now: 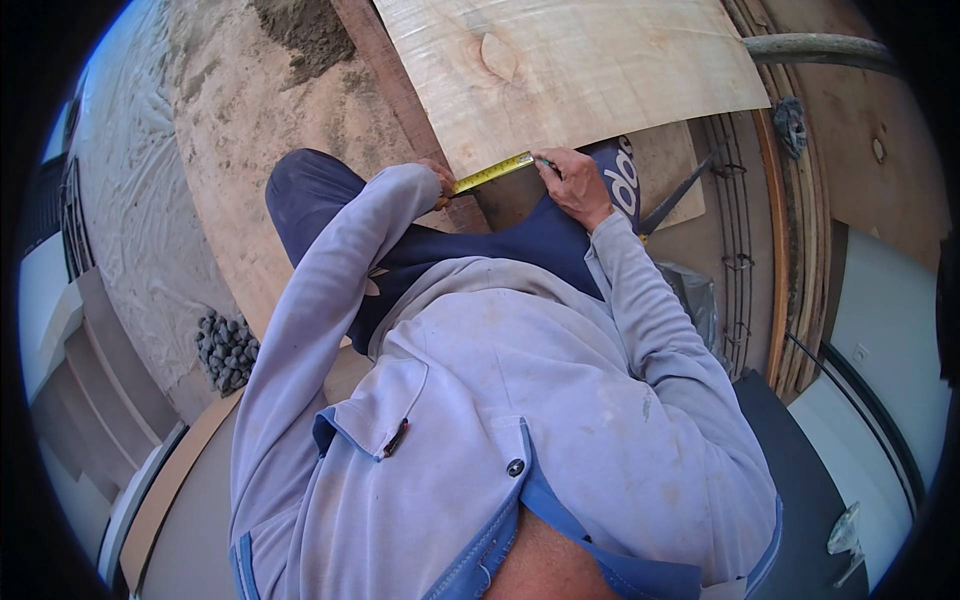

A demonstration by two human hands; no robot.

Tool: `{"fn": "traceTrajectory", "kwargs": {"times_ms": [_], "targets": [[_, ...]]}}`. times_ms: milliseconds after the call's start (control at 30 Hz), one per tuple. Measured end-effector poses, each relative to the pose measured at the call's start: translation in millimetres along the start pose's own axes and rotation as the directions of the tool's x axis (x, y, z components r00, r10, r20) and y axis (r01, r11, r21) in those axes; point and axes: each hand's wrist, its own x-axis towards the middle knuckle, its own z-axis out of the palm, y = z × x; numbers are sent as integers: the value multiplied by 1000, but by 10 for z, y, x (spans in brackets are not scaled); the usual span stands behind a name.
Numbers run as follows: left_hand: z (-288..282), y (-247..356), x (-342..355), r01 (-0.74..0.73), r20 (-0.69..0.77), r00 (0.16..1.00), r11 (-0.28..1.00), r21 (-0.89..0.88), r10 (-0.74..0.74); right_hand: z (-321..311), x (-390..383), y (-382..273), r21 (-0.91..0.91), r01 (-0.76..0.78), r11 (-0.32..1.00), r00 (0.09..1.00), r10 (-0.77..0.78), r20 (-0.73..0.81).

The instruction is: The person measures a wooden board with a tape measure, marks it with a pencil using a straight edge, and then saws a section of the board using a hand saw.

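Two bare hands work at the near edge of a pale plywood sheet (590, 75), and from my remote seat I have both in the head view. Between them, along that edge, runs a yellow tape measure (492, 172), its blade printed with dark graduation marks too small for me to read. I see the left hand (436, 185) grasping the tape's left end, though the sleeve and wrist hide some of its fingers. The right hand (575, 185) is curled at the other end, thumb and fingertips pinched on a slim bluish thing (547, 163) — whether they grip the blade too, I cannot tell.

For writing, the boldest I get is large white lettering (626, 180) down the right leg of the navy trousers (312, 195). A dark pen (397, 438) is clipped at the pocket of the pale work shirt (560, 360). Off to the right I have a rebar frame (737, 255) beside long timber boards (790, 250); at left, dark stones (226, 352) lie heaped — near clear plastic sheeting (130, 210).
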Motion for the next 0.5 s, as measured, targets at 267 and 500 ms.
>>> {"fn": "traceTrajectory", "kwargs": {"times_ms": [267,500], "targets": [[-74,-92,-77,-417,-39,899,880,228,436,-416,-16,-281,-97,-141,985,987,148,68],[-207,932,-782,15,-69,993,680,-733,-96,-736,-35,-518,480,-361,799,885,456,-95]]}}
